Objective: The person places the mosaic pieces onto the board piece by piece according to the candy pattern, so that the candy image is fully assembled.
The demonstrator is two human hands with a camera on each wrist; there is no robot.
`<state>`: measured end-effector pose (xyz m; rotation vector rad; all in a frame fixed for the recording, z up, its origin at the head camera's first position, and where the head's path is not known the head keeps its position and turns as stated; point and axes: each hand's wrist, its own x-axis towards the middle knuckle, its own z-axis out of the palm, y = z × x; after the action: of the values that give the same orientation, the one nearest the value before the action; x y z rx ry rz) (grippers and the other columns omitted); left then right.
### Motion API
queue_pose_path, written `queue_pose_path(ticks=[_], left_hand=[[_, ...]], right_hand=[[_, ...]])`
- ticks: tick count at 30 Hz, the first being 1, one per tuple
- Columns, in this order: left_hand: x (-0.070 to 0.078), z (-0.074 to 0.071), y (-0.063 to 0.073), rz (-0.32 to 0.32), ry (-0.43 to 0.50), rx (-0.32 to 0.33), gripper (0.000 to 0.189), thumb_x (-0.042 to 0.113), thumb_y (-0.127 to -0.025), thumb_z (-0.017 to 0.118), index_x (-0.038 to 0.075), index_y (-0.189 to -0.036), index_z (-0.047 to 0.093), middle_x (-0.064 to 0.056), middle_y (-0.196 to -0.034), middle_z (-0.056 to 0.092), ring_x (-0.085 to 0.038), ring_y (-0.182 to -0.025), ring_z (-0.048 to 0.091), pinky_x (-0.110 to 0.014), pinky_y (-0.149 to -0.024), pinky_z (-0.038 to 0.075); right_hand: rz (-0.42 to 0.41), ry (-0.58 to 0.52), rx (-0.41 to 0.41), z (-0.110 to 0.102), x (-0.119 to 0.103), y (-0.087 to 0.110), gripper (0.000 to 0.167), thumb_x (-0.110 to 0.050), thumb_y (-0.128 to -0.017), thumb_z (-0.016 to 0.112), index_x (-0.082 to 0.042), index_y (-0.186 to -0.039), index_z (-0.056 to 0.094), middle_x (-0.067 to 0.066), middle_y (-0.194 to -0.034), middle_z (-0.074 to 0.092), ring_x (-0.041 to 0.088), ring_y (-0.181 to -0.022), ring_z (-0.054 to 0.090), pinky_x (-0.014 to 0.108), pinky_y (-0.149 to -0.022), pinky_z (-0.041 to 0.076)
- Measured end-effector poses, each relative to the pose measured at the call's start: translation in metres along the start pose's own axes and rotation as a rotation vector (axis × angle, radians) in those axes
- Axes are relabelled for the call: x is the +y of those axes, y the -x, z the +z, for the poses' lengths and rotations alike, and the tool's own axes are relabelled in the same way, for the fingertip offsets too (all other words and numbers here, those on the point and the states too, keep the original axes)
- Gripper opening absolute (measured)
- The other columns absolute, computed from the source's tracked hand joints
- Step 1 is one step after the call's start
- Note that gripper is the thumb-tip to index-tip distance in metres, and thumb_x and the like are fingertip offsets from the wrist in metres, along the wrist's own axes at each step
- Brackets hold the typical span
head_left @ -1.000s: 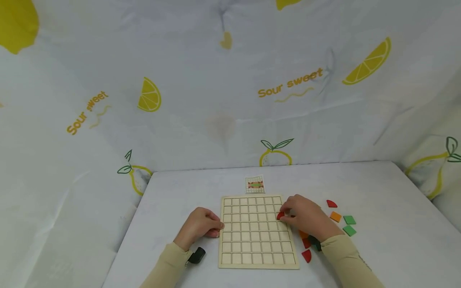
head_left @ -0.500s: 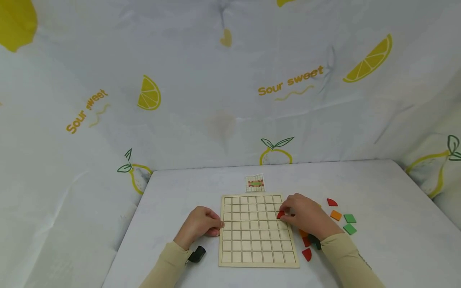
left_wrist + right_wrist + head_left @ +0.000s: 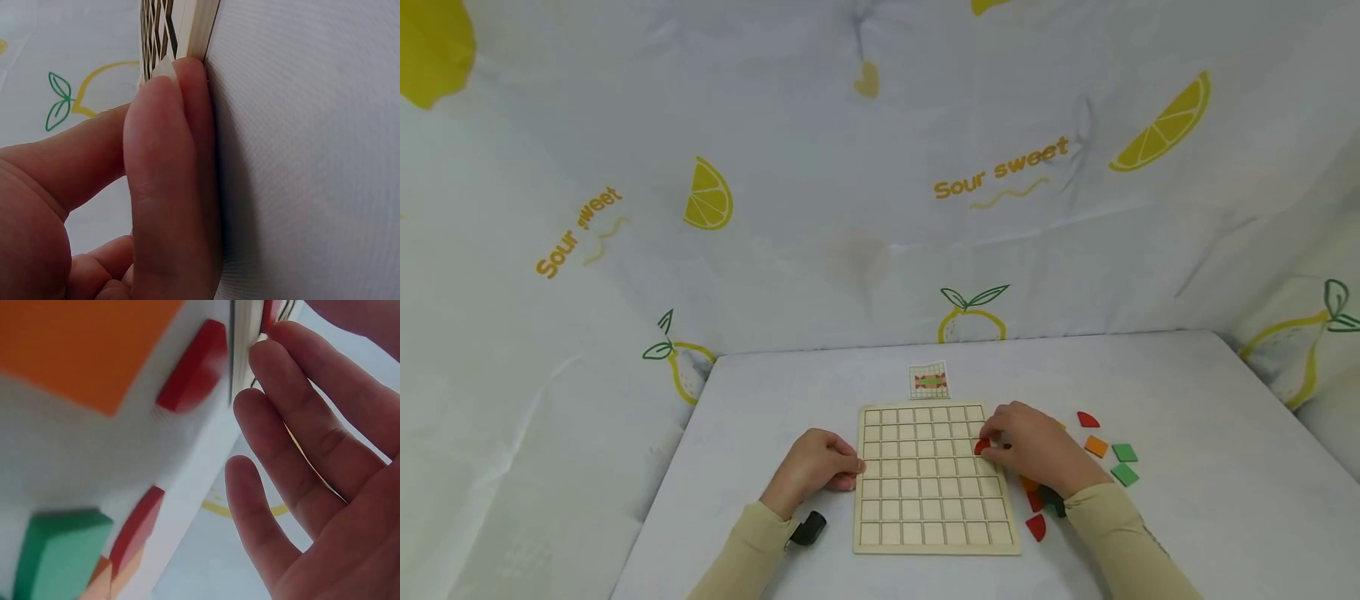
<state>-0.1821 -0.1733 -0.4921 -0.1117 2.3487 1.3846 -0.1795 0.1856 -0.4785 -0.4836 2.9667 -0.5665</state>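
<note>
A pale wooden grid board [image 3: 921,490] lies flat on the white table. At its left edge my left hand [image 3: 817,468] pinches the rim; the left wrist view shows the thumb [image 3: 159,144] and a fingertip against the board's edge [image 3: 199,31]. My right hand [image 3: 1037,446] is at the board's right side. Between its thumb and forefinger it holds a red quarter-round tile [image 3: 981,447] over a right-hand square. The right wrist view shows only a sliver of this red tile [image 3: 270,314], with the other fingers spread beside the board.
A small pattern card [image 3: 929,381] lies beyond the board. Right of it are loose tiles: a red quarter-round [image 3: 1087,420], an orange square [image 3: 1096,446], green ones [image 3: 1124,475] and another red quarter-round [image 3: 1036,527]. More tiles lie partly under my right wrist.
Both hands and the red tile keep their places on the board. Only the head view has shifted slightly.
</note>
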Motion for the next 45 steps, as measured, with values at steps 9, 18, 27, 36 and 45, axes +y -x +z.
queue_pose_path(ticks=[9, 18, 27, 36, 45], left_hand=[[-0.001, 0.006, -0.002, 0.005, -0.001, -0.011, 0.021, 0.015, -0.089, 0.089, 0.003, -0.100, 0.076, -0.007, -0.085, 0.079, -0.011, -0.068, 0.074, -0.026, -0.065, 0.064], [-0.002, -0.001, 0.000, 0.011, 0.010, 0.001, 0.023, 0.016, -0.089, 0.089, 0.002, -0.101, 0.076, -0.008, -0.086, 0.079, -0.012, -0.068, 0.075, -0.026, -0.066, 0.064], [-0.005, -0.001, 0.002, 0.002, 0.008, 0.011, 0.026, 0.015, -0.089, 0.089, 0.000, -0.104, 0.075, -0.009, -0.087, 0.079, -0.012, -0.069, 0.075, -0.026, -0.065, 0.064], [-0.003, 0.002, 0.001, 0.011, 0.009, -0.015, 0.024, 0.017, -0.088, 0.090, 0.003, -0.102, 0.075, -0.007, -0.086, 0.080, -0.011, -0.070, 0.075, -0.026, -0.067, 0.064], [-0.003, 0.001, 0.001, 0.007, -0.021, 0.004, 0.023, 0.019, -0.089, 0.090, 0.005, -0.101, 0.076, -0.006, -0.084, 0.079, -0.012, -0.069, 0.074, -0.027, -0.066, 0.063]], right_hand=[[0.075, -0.107, 0.038, -0.027, 0.037, 0.024, 0.026, -0.032, -0.094, 0.086, -0.014, -0.112, 0.081, -0.003, -0.104, 0.073, 0.018, -0.097, 0.065, 0.041, -0.085, 0.061], [0.173, -0.090, 0.046, -0.055, 0.089, 0.061, 0.026, -0.026, -0.094, 0.084, -0.010, -0.115, 0.079, 0.004, -0.109, 0.076, 0.032, -0.107, 0.068, 0.058, -0.093, 0.062], [0.165, -0.057, 0.011, -0.055, 0.113, 0.071, 0.032, -0.029, -0.090, 0.089, -0.008, -0.113, 0.081, 0.001, -0.105, 0.075, 0.029, -0.103, 0.068, 0.058, -0.093, 0.062], [0.188, -0.003, -0.032, -0.052, 0.119, 0.065, 0.033, -0.030, -0.087, 0.091, -0.005, -0.107, 0.082, 0.002, -0.098, 0.074, 0.026, -0.095, 0.064, 0.055, -0.090, 0.061], [0.190, -0.017, -0.019, -0.051, 0.116, 0.061, 0.027, -0.023, -0.087, 0.090, -0.007, -0.107, 0.081, 0.005, -0.103, 0.076, 0.032, -0.101, 0.066, 0.060, -0.094, 0.060]])
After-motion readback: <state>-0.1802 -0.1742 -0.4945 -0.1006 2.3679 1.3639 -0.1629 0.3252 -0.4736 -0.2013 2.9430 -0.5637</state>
